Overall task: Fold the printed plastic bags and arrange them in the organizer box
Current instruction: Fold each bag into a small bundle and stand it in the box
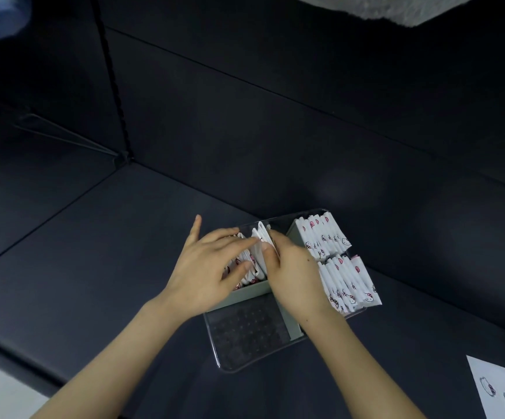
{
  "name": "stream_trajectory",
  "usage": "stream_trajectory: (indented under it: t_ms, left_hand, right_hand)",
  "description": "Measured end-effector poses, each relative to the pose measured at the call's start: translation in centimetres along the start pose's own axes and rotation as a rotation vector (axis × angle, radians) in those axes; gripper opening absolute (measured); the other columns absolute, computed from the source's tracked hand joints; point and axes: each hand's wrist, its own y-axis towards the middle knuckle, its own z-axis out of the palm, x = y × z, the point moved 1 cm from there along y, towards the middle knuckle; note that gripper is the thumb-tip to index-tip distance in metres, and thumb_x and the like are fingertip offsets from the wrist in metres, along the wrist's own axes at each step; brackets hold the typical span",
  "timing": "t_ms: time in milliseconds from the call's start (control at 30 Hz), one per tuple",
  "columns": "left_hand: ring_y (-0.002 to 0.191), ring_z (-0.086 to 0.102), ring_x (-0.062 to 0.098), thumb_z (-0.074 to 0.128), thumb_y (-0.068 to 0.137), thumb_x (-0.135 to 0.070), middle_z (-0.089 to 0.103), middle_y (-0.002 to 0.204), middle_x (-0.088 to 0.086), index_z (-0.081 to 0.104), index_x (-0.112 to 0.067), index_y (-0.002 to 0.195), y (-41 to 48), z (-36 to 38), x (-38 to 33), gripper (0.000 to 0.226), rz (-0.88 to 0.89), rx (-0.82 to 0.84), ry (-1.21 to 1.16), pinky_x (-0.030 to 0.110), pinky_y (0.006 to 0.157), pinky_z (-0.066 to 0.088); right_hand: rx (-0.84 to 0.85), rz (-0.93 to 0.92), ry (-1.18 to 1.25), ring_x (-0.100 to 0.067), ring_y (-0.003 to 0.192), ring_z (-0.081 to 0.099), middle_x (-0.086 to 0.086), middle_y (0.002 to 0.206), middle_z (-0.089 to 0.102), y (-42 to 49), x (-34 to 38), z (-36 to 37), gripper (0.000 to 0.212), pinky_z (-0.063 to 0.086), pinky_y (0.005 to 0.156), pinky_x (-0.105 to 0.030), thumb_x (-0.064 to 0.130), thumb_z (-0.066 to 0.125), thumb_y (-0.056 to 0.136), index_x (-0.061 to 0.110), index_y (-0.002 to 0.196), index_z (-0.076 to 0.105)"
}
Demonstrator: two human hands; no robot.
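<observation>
Two hands meet over the far left compartment of the box [246, 331]. The right hand [295, 272] pinches a folded bag [259, 237] between thumb and fingers, holding it upright close to the grey divider [293, 328] that splits the box lengthwise. The left hand [209, 267] lies beside it with fingers straight and spread. Its fingertips rest on the packed bags [242, 263] standing in that same compartment, the forefinger reaches across to touch the pinched bag, and the little finger sticks out past the box's far left corner.

On the box's right side, two rows of folded bags stand on edge: a far row [320, 237] and a near row [347, 285]. The near left compartment shows its dotted clear floor. The box sits on a dark cushion [94, 267]. To the near right of the box, well apart from it, an unfolded bag [498, 388] lies flat, cut off by the frame edge.
</observation>
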Motion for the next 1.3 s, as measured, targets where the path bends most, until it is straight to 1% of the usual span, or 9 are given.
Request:
stream_trajectory:
  t_ms: [200,333,433,600,700,833,900,1033,1300]
  left_hand:
    - [0.116,0.057,0.013,0.044,0.091,-0.043,0.071,0.107,-0.006,0.066,-0.022,0.12,0.1,0.0,-0.2,0.042,-0.017,-0.023,0.006,0.054,0.113,0.015]
    - [0.115,0.057,0.013,0.044,0.091,-0.042,0.071,0.108,-0.006,0.067,-0.021,0.119,0.0,0.0,-0.2,0.041,-0.018,-0.029,0.007,0.053,0.113,0.015]
    - [0.112,0.058,0.015,0.045,0.09,-0.04,0.069,0.111,-0.006,0.069,-0.021,0.114,0.0,-0.1,-0.7,0.039,-0.036,-0.058,-0.007,0.057,0.111,0.019]
    - [0.105,0.058,0.021,0.05,0.088,-0.033,0.067,0.109,-0.001,0.072,-0.019,0.106,0.0,0.0,-3.2,0.032,0.002,-0.125,0.005,0.061,0.108,0.029]
    - [0.104,0.057,0.021,0.052,0.09,-0.029,0.067,0.107,0.001,0.073,-0.017,0.103,0.2,0.6,-6.4,0.028,0.118,-0.145,-0.014,0.056,0.109,0.03]
    - [0.102,0.06,0.023,0.055,0.091,-0.023,0.068,0.106,0.004,0.074,-0.013,0.101,0.0,3.1,-11.7,0.024,0.29,-0.087,-0.1,0.052,0.106,0.035]
    - [0.103,0.06,0.021,0.055,0.091,-0.024,0.067,0.107,0.003,0.073,-0.014,0.102,-0.9,5.4,-14.2,0.023,0.354,0.011,-0.16,0.049,0.107,0.036]
    - [0.116,0.057,0.019,0.049,0.093,-0.035,0.065,0.118,0.0,0.071,-0.022,0.11,-3.5,10.9,-17.6,0.031,0.413,0.304,-0.188,0.045,0.108,0.038]
    - [0.115,0.054,0.013,0.045,0.09,-0.041,0.066,0.117,-0.004,0.072,-0.024,0.107,-4.6,15.9,-22.5,0.037,0.305,0.407,-0.268,0.03,0.107,0.035]
  right_hand:
    - [-0.137,0.068,-0.124,-0.018,0.067,0.056,-0.005,0.08,0.07,-0.2,-0.4,1.5,0.03,0.033,0.052,-0.023,0.03,0.043,0.1,0.022,0.11,0.07]
    - [-0.049,0.064,-0.1,-0.022,0.082,0.062,-0.005,0.086,0.07,-0.2,-0.3,2.2,0.032,0.045,0.066,-0.031,0.036,0.039,0.101,0.031,0.12,0.064]
    - [-0.042,0.031,-0.015,-0.015,0.069,0.057,0.006,0.07,0.062,-0.7,-0.8,1.2,0.032,0.044,0.063,-0.03,0.039,0.041,0.1,0.03,0.123,0.061]
    - [-0.186,-0.032,-0.001,-0.013,0.085,0.064,0.005,0.093,0.072,-4.9,-2.5,-2.6,0.037,0.051,0.076,-0.032,0.043,0.045,0.095,0.023,0.118,0.065]
    - [-0.315,-0.033,-0.075,-0.005,0.073,0.058,0.011,0.091,0.072,-9.9,-5.2,-6.2,0.043,0.046,0.066,-0.021,0.046,0.04,0.089,0.023,0.106,0.071]
    - [-0.417,0.21,-0.227,-0.006,0.066,0.054,0.007,0.088,0.072,-17.6,-12.5,-9.6,0.032,0.037,0.06,-0.016,0.039,0.049,0.091,0.019,0.1,0.073]
    - [-0.433,0.436,-0.306,-0.023,0.073,0.064,-0.003,0.092,0.074,-21.6,-17.4,-10.3,0.026,0.041,0.067,-0.025,0.032,0.059,0.092,0.013,0.102,0.073]
    - [-0.278,0.775,-0.495,-0.042,0.106,0.062,-0.02,0.115,0.066,-28.5,-26.2,-9.0,0.052,0.048,0.086,-0.05,0.045,0.065,0.085,0.002,0.114,0.067]
    - [-0.458,0.715,-0.261,-0.035,0.11,0.063,-0.003,0.108,0.071,-32.9,-29.9,-7.0,0.04,0.047,0.093,-0.046,0.038,0.045,0.088,0.016,0.095,0.077]
